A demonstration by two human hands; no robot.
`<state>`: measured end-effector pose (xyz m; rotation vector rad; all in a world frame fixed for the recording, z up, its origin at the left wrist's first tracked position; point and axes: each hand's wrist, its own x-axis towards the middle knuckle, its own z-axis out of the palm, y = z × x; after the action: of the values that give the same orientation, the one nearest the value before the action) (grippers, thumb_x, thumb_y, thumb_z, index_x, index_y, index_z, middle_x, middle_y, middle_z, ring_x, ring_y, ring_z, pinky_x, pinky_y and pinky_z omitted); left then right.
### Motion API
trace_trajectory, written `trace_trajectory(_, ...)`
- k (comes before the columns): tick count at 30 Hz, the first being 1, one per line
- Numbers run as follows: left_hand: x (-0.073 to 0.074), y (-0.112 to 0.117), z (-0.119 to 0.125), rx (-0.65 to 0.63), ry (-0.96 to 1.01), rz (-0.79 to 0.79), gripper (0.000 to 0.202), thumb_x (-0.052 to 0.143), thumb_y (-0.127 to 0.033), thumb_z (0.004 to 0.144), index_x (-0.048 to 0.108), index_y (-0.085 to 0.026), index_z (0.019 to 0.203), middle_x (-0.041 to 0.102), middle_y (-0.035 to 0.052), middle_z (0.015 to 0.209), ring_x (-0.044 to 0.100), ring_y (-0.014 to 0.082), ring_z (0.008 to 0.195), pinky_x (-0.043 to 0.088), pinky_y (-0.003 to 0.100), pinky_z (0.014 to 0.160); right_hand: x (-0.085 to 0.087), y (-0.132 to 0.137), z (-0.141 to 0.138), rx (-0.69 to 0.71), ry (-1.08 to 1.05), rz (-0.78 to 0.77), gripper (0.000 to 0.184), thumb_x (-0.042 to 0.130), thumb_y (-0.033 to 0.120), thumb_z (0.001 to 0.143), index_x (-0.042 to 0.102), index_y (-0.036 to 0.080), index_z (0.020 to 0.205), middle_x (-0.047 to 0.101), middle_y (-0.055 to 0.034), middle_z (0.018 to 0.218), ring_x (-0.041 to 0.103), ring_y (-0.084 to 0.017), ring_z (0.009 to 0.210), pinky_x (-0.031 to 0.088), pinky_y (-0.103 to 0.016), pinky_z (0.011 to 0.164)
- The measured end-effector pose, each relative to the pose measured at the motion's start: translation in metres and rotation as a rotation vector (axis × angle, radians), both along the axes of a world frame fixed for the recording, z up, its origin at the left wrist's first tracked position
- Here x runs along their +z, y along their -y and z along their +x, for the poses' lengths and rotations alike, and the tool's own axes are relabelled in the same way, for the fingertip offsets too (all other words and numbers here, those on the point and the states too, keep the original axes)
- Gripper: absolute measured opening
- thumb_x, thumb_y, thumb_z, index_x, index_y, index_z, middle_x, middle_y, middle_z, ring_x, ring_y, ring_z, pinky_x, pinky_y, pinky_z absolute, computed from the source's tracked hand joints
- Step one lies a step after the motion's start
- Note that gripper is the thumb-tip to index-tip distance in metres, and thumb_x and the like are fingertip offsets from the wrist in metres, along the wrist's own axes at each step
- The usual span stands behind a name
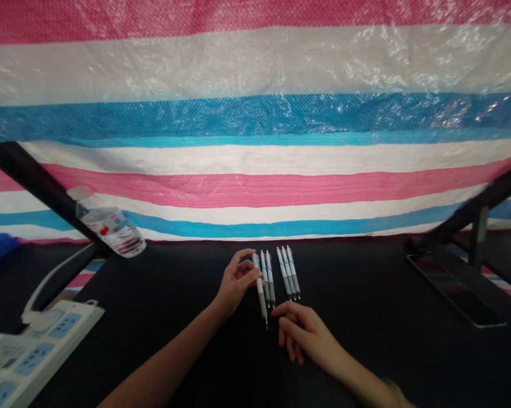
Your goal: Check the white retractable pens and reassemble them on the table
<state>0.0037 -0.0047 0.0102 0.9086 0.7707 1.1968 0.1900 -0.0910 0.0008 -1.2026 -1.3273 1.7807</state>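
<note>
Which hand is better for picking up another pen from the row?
Probably the right hand. It looks empty, and its fingers are right beside the pens. The left hand is already holding a pen.

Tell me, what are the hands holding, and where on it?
The left hand pinches one white-and-grey pen by its upper barrel, away from the tip. The right hand holds nothing.

Water bottle label (103, 222), pen barrels (284, 271), nothing legible

To my left a power strip (38, 351) lies on the counter (357, 340), with a water bottle (109, 225) tilted beyond it; a tablet (455, 290) lies right, under a striped tarp (255, 181).
</note>
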Motion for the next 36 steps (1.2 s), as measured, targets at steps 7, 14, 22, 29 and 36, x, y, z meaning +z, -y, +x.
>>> trace_trajectory(7,-0.008,-0.003,-0.002,0.062,-0.034,0.032,0.058,0.081,-0.027,0.073,0.056,-0.026,0.125,0.061,-0.0063,0.074,0.063,0.013,0.063,0.055,0.027,0.062,0.0,0.0,0.0,0.001,-0.003,-0.008,0.048,0.06,0.058,0.084,0.056,0.015,0.105,0.063,0.0025,0.065,0.054,-0.008,0.039,0.036,-0.017,0.034)
trace_trajectory(14,-0.014,-0.006,-0.003,0.194,-0.225,0.116,0.067,0.077,-0.032,0.077,0.053,-0.022,0.139,0.066,-0.0028,0.078,0.065,0.0145,0.065,0.054,0.027,0.064,0.0,-0.002,0.001,-0.002,0.0,0.001,0.051,0.06,0.06,0.083,0.056,0.015,0.106,0.063,0.0022,0.065,0.056,-0.01,0.04,0.037,-0.018,0.035)
trace_trajectory(22,-0.021,-0.012,-0.006,0.338,-0.467,0.298,0.051,0.074,-0.029,0.079,0.064,-0.019,0.129,0.06,-0.002,0.083,0.06,0.0112,0.067,0.05,0.021,0.06,0.0,-0.002,0.0,0.003,0.013,0.017,0.052,0.061,0.06,0.081,0.056,0.014,0.105,0.063,0.0028,0.064,0.056,-0.01,0.04,0.038,-0.019,0.035)
trace_trajectory(29,-0.022,-0.011,-0.005,0.367,-0.509,0.327,0.048,0.077,-0.025,0.076,0.067,-0.022,0.123,0.061,0.0011,0.089,0.063,0.0143,0.072,0.052,0.022,0.058,0.0,-0.002,0.0,0.01,0.012,0.043,0.049,0.061,0.059,0.082,0.057,0.015,0.104,0.063,0.0029,0.065,0.056,-0.01,0.041,0.037,-0.018,0.035)
trace_trajectory(36,-0.022,-0.01,-0.002,0.339,-0.515,0.325,0.037,0.072,-0.02,0.076,0.07,-0.021,0.112,0.059,0.0028,0.094,0.064,0.0168,0.077,0.058,0.026,0.06,0.001,-0.002,0.0,0.004,0.007,0.049,0.048,0.061,0.057,0.082,0.057,0.014,0.103,0.062,0.0035,0.064,0.056,-0.009,0.041,0.037,-0.017,0.034)
